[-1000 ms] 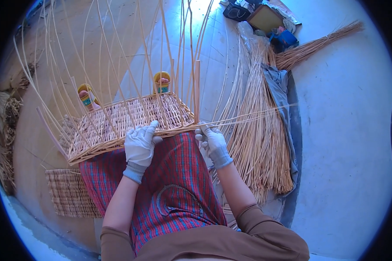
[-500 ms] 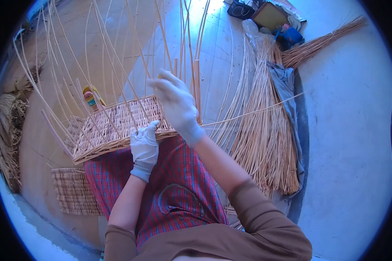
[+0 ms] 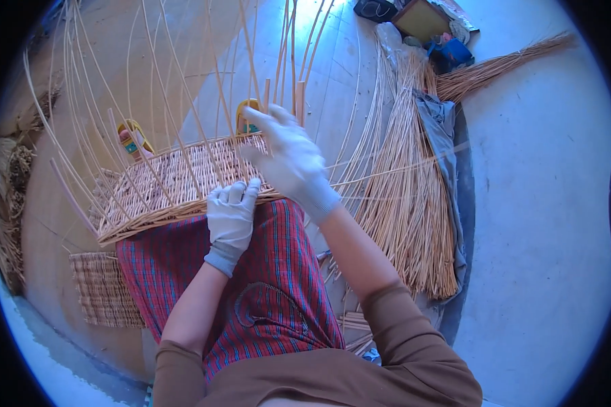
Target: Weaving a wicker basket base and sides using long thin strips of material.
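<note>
A partly woven wicker basket [image 3: 176,175] rests against my knees, with long upright canes rising from its edges. My left hand [image 3: 232,214], in a white glove, is closed over the near rim of the basket. Just above the right end of the weave is my right hand [image 3: 290,152], gloved too and a little blurred, its fingers stretched apart. A thin cane [image 3: 387,173] runs from near the right hand out over the bundle on the right. Whether the right palm touches any cane is hidden.
A large bundle of pale canes [image 3: 411,224] lies on grey cloth to the right, with a browner bundle [image 3: 502,66] beyond. A woven mat piece [image 3: 107,288] lies at the left. Yellow sandals [image 3: 134,134] show past the basket. Dried stalks [image 3: 7,183] line the left side.
My right hand has shifted slightly right, its fingers still apart. The basket has moved a little left and toward me. A second sandal has come into sight behind it.
</note>
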